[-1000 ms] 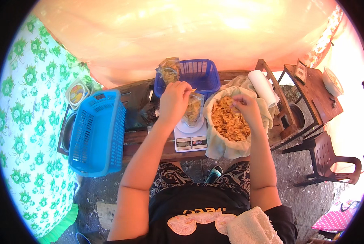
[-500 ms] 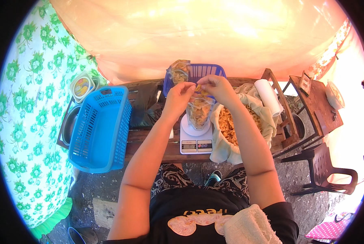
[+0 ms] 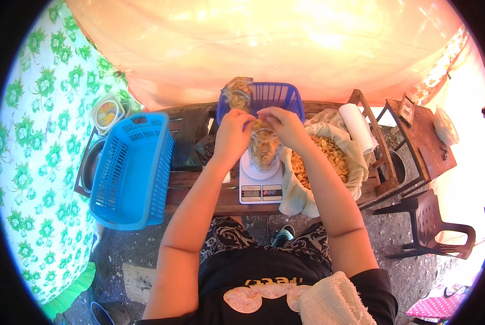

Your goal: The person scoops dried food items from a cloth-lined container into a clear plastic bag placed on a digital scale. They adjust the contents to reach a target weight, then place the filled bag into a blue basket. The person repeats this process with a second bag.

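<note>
A clear plastic bag (image 3: 264, 150) of yellowish-brown chips stands on the round platform of a white digital kitchen scale (image 3: 261, 193). My left hand (image 3: 235, 132) pinches the left side of the bag's top. Opposite it, my right hand (image 3: 284, 127) has its fingers closed at the bag's right upper edge. Just right of the scale, a cloth-lined container (image 3: 356, 158) holds a heap of loose chips (image 3: 329, 157), partly hidden by my right forearm. Behind my hands, another filled bag (image 3: 238, 93) leans in a dark blue basket (image 3: 277, 93).
A light blue plastic basket (image 3: 128, 176) stands at the left of the wooden slatted table (image 3: 196, 199). Black plastic (image 3: 191, 143) lies beside it. A white roll (image 3: 357, 127) rests at the back right. Further right are a small wooden table (image 3: 424, 141) and a brown plastic chair (image 3: 434, 222).
My hands have dropped slightly, and my fingertips have moved from chips held above the bag to the bag's top edges. The bag and scale stay in place.
</note>
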### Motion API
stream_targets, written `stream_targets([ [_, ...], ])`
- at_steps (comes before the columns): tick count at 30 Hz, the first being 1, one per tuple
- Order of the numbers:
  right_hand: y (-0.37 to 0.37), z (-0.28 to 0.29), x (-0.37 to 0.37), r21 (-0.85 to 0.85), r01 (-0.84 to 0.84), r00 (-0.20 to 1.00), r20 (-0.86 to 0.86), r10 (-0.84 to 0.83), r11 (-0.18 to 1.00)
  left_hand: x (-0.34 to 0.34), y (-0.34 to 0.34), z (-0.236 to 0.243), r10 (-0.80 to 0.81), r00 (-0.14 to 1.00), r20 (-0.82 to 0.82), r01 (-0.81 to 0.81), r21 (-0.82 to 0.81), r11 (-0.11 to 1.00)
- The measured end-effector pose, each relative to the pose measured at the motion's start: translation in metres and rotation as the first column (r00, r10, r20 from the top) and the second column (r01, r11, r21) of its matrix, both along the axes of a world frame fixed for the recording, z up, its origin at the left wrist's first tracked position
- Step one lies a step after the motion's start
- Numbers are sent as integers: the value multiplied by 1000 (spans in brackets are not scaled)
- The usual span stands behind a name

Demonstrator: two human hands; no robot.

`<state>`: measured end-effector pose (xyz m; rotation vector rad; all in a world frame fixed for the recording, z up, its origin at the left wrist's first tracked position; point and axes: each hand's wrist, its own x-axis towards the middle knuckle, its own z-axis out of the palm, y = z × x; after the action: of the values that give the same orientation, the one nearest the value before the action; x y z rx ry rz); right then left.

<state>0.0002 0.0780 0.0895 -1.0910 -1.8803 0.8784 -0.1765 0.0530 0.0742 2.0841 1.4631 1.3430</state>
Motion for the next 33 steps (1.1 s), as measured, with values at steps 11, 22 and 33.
stream_targets([
  [11,0,2,-2,39,-53,998,15,53,998,6,-1,-6,-39,980,-195,62,113,992],
  [22,1,-6,-4,143,-110,993,66,101,984,-1,-6,-8,40,993,111,-55,135,989],
  [33,-20,-2,43,22,186,980,-79,-184,982,-15,-4,-26,57,965,256,-48,-43,998],
])
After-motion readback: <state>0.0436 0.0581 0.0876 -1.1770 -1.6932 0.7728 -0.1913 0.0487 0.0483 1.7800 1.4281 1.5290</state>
